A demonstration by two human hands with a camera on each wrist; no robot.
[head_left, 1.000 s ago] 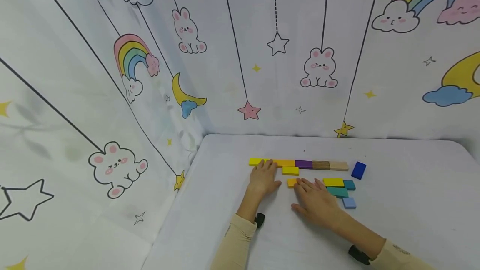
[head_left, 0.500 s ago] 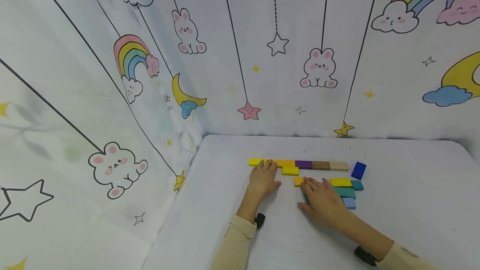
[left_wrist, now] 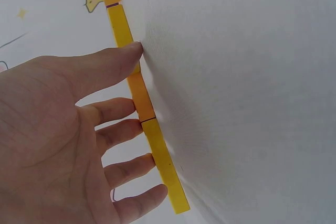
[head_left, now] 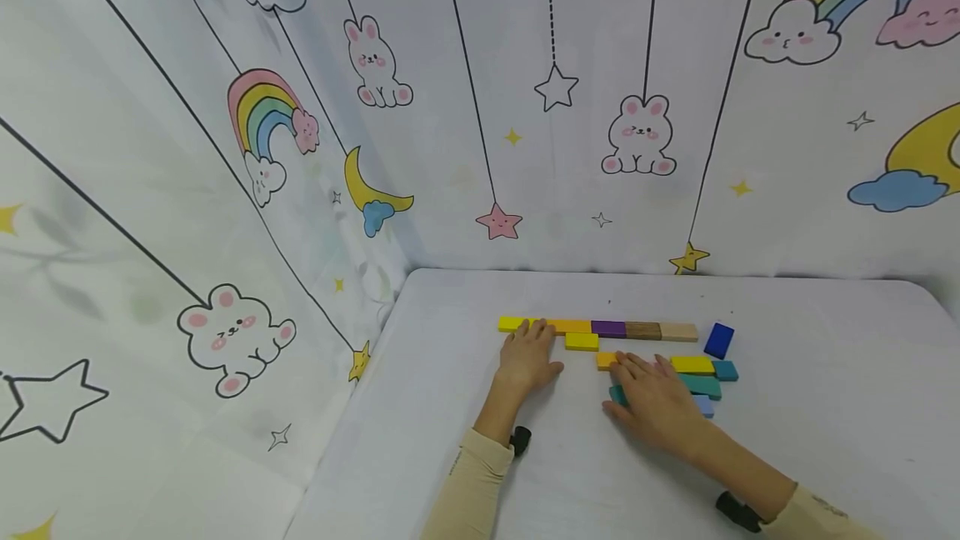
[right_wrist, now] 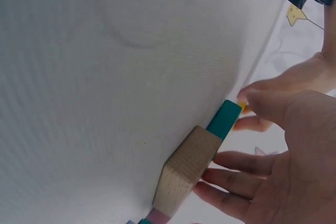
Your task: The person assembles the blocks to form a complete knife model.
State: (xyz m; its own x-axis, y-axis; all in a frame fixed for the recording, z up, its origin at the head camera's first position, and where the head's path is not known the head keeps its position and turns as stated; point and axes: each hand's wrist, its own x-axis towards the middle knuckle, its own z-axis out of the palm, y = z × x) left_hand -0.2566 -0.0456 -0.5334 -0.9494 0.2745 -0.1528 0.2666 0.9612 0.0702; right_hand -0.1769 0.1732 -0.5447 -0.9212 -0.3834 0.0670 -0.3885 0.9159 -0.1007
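My left hand (head_left: 527, 357) rests at the left end of a row of wooden blocks, fingers over a yellow block (head_left: 512, 323) and beside an orange block (head_left: 572, 327). In the left wrist view its fingertips line the blocks' side and the thumb lies across another yellow block (left_wrist: 121, 24). My right hand (head_left: 656, 398) lies spread over a lower group. Around it show an orange block (head_left: 606, 362), a yellow block (head_left: 693, 365), a green block (head_left: 701, 387) and a light blue block (head_left: 705, 405). Seen from the right wrist, straight fingers touch a plain wooden block (right_wrist: 186, 163); the palm hides others.
Purple (head_left: 608, 329), brown (head_left: 642, 331) and pale wood (head_left: 678, 332) blocks continue the upper row. A yellow block (head_left: 582, 342) sits just below it. Off to the right lies a dark blue block (head_left: 718, 341). White cloth (head_left: 840, 407) covers the table, with a printed curtain behind.
My right hand has slid right, and the orange, yellow and green blocks of the lower group shifted with it. The light blue block hardly moved and is now partly covered. My left hand stayed put.
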